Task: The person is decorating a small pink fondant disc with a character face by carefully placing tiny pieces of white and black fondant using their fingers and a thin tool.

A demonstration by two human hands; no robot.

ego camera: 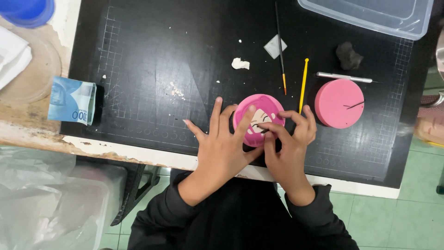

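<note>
Black long sleeves (203,203), bare hands, no rings.

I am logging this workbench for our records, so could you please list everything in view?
Black gridded cutting mat: one, covers the table.
Pink round disc with a clay face: one, mat centre, under both hands.
Plain pink round disc: one, right of it.
Yellow modelling stick: one, between the discs.
Thin dark-handled brush: one, upper centre.
Silver craft knife: one, above the plain disc.
White clay lump: one, mat centre.
Dark clay lump: one, upper right.
Clear plastic box: one, top right.
Folded blue banknote: one, left edge.
Left hand: steadies the face disc.
Right hand: fingertips on the face disc.
</note>
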